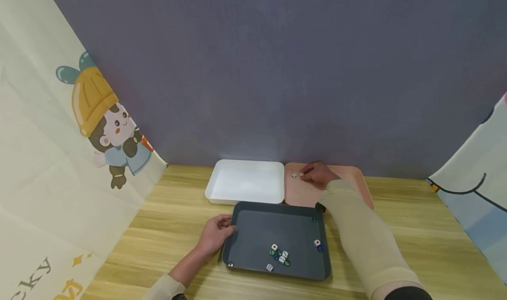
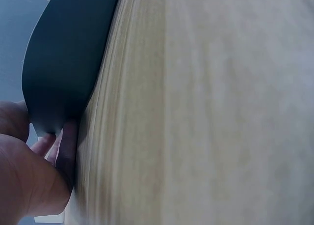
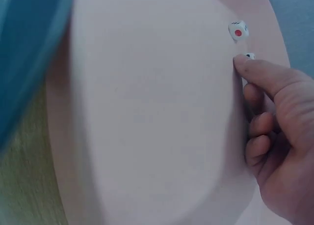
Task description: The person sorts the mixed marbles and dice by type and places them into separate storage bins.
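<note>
Dark backdrop point(image 1: 269, 71) rises behind a wooden table point(image 1: 158, 229). Head view: loose marbles point(image 1: 287, 263) lie among dice point(image 1: 282, 259) toward the gray tray point(image 1: 273, 225)'s near edge; tugging it could set them rolling. The left hand point(image 1: 215, 235) grips its left edge, while the right hand point(image 1: 321, 173) reaches into the pink tray point(image 1: 293, 196)'s far left corner.

Left wrist view: thumb over the rim, fingers outside.

Right wrist view: fingertips seem to pinch one die point(image 3: 251, 55); a careless release could knock the neighboring die point(image 3: 238, 31). Other fingers curl inward.
</note>
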Demonstrator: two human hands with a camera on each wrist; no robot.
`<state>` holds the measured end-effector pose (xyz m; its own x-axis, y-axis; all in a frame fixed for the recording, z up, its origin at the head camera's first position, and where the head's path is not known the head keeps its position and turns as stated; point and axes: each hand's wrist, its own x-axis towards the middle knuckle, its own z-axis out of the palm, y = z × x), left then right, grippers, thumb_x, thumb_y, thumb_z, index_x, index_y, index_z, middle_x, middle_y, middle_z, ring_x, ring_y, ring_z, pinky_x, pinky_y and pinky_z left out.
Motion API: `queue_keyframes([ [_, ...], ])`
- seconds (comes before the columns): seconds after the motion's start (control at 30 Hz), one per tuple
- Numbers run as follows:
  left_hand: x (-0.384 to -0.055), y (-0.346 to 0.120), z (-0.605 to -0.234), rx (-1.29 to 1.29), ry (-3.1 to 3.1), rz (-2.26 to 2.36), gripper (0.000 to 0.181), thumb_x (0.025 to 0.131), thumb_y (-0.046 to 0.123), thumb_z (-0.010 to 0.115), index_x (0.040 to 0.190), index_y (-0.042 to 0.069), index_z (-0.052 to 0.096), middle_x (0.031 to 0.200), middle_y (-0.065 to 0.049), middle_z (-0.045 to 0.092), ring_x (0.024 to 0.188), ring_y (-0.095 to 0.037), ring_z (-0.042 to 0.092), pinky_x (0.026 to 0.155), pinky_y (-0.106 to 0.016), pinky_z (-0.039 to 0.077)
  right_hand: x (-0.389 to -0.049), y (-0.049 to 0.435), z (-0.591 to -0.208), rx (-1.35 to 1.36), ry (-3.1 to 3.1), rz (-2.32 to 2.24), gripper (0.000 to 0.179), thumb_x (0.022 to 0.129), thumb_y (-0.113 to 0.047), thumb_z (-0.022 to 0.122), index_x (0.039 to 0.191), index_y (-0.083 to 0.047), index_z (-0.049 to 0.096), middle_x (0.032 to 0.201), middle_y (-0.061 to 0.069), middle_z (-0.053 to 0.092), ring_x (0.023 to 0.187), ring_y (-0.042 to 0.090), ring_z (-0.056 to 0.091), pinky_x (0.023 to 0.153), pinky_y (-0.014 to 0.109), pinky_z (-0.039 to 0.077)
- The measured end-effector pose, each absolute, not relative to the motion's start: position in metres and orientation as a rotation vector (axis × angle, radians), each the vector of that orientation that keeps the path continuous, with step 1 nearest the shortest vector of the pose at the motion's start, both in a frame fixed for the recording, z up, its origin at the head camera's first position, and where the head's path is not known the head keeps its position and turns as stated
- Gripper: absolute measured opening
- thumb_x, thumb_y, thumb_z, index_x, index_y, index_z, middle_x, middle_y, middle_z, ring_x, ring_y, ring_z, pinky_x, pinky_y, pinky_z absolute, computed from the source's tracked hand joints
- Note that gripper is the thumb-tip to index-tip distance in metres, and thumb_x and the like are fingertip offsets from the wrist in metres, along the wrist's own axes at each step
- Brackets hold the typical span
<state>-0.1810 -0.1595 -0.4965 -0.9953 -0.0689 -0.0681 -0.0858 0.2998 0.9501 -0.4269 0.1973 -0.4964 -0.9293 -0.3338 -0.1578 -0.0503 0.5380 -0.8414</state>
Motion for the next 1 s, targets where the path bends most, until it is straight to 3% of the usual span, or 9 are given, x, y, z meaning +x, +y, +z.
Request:
queue_keyframes([
  [0.43, -0.168, -0.158, -0.51, -0.138, 2.517, 1.829, 0.039, 0.084, 0.004, 0.071, 0.12, -0.009, 0.061, 0.091, -0.011, 0.067, 0.08, -0.018, 0.062, 0.066, -0.027, 0.052, -0.403, 0.206, -0.489, -0.377, 2.561, -1.116, 0.036, 0.086, -0.016, 0.074, 0.116, 0.003, 0.067, 0.117, 0.02, 0.062, 0.106, 0.037, 0.057, 0.084, 0.045, 0.051],
  [0.67, -0.175, -0.155, -0.509, -0.152, 2.579, 1.767, 0.038, 0.084, 0.005, 0.07, 0.119, -0.006, 0.063, 0.089, -0.009, 0.066, 0.08, -0.017, 0.061, 0.066, -0.028, 0.052, -0.4, 0.214, -0.466, -0.408, 2.71, -0.784, 0.028, 0.088, -0.02, 0.07, 0.107, 0.001, 0.068, 0.104, 0.016, 0.064, 0.089, 0.029, 0.059, 0.073, 0.043, 0.049],
  [0.83, -0.182, -0.156, -0.504, -0.147, 2.621, 1.767, 0.037, 0.083, 0.002, 0.069, 0.119, -0.006, 0.064, 0.087, -0.01, 0.067, 0.077, -0.018, 0.062, 0.065, -0.029, 0.053, -0.391, 0.206, -0.442, -0.535, 2.79, -0.666, 0.02, 0.092, -0.016, 0.065, 0.102, 0.0, 0.07, 0.1, 0.014, 0.065, 0.083, 0.027, 0.06, 0.071, 0.043, 0.049],
  [1.0, -0.184, -0.16, -0.502, -0.184, 2.64, 1.741, 0.038, 0.084, 0.003, 0.068, 0.121, -0.005, 0.063, 0.088, -0.011, 0.066, 0.079, -0.019, 0.063, 0.066, -0.03, 0.053, -0.372, 0.183, -0.414, -0.79, 2.892, -0.611, 0.023, 0.093, -0.018, 0.065, 0.109, -0.002, 0.071, 0.102, 0.011, 0.068, 0.087, 0.025, 0.063, 0.077, 0.045, 0.052],
])
